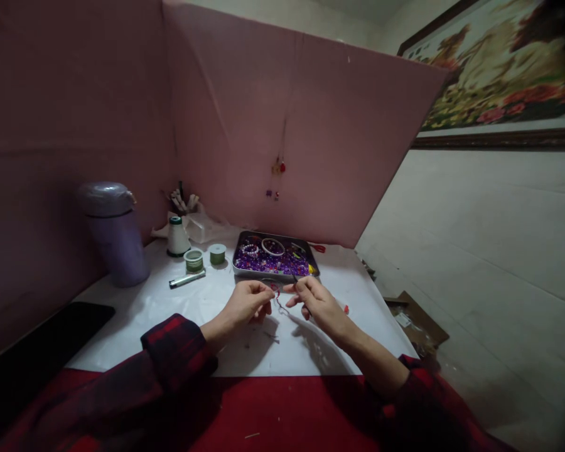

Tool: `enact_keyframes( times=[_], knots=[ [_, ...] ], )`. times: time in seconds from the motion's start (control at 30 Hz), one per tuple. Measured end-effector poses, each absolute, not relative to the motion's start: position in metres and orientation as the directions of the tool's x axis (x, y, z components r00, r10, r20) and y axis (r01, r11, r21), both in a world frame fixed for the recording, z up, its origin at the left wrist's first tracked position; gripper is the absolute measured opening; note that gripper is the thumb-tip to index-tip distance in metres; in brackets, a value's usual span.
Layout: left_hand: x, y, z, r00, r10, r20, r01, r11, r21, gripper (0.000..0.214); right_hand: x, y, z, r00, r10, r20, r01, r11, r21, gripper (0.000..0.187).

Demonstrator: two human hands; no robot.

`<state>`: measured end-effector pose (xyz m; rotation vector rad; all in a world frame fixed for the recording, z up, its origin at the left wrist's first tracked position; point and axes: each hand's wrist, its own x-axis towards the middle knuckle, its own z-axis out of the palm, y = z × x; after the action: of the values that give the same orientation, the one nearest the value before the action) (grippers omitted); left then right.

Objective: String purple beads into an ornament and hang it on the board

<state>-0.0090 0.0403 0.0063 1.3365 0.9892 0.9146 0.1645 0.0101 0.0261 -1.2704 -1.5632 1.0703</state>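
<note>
Red cord (278,301) pinched in left hand (247,301); dark slim tool (295,278) gripped in right hand (319,306); bead tray (249,274) set just beyond.

The twisted red cord (279,303) looks like matt, fibrous thread. The tray (258,275) has a smooth, metallic-looking rim; the beads (282,264) inside glint like glossy plastic. Shiny clear film wraps the lid (104,193) of a smooth lilac flask (119,246). The white table cover (144,333) carries a soft sheen, the pink partition (245,107) appears matt and creased, and the plaid sleeve (179,345) is soft cloth.
</note>
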Motion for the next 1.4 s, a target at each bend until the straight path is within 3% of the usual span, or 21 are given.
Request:
enact_keyframes(
  times=[0.1, 0.2, 0.47, 0.77, 1.4],
  knots=[
    [-0.009, 0.039, 0.009, 0.328, 0.944, -0.046, 0.069, 0.025, 0.997, 0.020, 0.169, 0.017, 0.018, -0.029, 0.985, 0.168, 0.301, 0.168, -0.939, 0.039],
    [-0.009, 0.040, 0.010, 0.300, 0.953, -0.034, 0.075, 0.012, 0.997, 0.020, 0.169, 0.015, 0.012, -0.025, 0.985, 0.174, 0.250, 0.174, -0.953, 0.039],
    [-0.008, 0.043, 0.005, 0.297, 0.953, -0.059, 0.046, 0.047, 0.998, 0.023, 0.160, -0.007, 0.004, -0.131, 0.980, -0.147, 0.163, -0.125, -0.979, 0.058],
    [-0.007, 0.042, 0.007, 0.277, 0.960, -0.048, 0.098, 0.021, 0.995, 0.027, 0.164, -0.006, 0.001, -0.142, 0.929, -0.340, 0.128, -0.324, -0.937, 0.048],
    [0.000, 0.040, 0.001, 0.302, 0.950, -0.081, 0.059, 0.066, 0.996, 0.030, 0.162, -0.004, -0.002, -0.262, 0.901, -0.347, -0.075, -0.377, -0.923, 0.046]
  ],
)
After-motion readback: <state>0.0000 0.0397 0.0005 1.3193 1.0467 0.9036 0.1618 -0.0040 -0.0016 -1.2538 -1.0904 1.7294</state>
